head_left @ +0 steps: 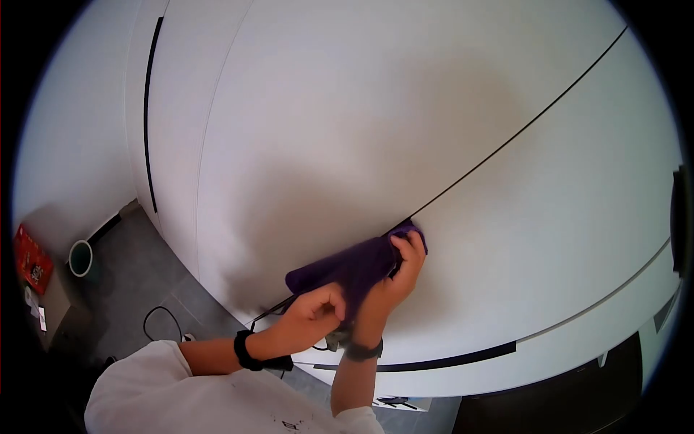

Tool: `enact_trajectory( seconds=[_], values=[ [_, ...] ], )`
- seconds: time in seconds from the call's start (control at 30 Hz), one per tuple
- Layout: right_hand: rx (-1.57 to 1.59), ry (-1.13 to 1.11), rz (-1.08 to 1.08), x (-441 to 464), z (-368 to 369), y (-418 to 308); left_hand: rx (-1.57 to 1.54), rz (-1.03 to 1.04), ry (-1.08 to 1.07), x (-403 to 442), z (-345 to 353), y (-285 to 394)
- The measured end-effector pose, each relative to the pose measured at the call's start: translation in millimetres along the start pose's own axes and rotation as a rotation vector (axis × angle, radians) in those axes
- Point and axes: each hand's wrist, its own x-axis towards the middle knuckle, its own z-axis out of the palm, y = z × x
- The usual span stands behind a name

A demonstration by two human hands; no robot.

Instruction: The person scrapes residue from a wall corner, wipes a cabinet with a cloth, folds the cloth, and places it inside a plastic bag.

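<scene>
Right hand gripping purple cloth against white cabinet at dark seam. Left hand curled at cloth's lower edge; grip unclear. Seam's upper stretch uncovered; amount done unreadable.

The person wears a loose white top with a small dark marking on the fabric, near the lower edge. The wide left sleeve and the right sleeve both stop short of the forearms. The left hand and right hand are bare. A black wristband circles the left wrist; another dark band circles the right.
</scene>
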Motion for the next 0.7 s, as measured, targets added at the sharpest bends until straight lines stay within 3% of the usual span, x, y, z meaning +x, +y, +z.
enact_trajectory(
  seconds=[0.07,0.2,0.4,0.53,0.7],
  values=[
    [-0.014,-0.01,0.004,2.4,1.3,-4.6,-0.086,-0.066,0.073,-6.6,5.4,-2.6],
    [0.03,-0.048,0.04,19.0,-1.0,-14.8,0.019,0.045,0.014,0.4,8.1,6.6],
    [-0.142,0.0,-0.096,19.5,6.4,-6.4,0.014,0.082,0.003,4.4,2.5,-0.8],
    [-0.129,0.023,-0.099,19.2,5.7,-5.6,-0.078,-0.045,0.097,-4.9,3.5,-13.7],
    [-0.071,-0.126,-0.094,39.5,-8.6,-11.3,-0.052,0.045,0.017,3.0,-1.1,-11.7]
  ],
)
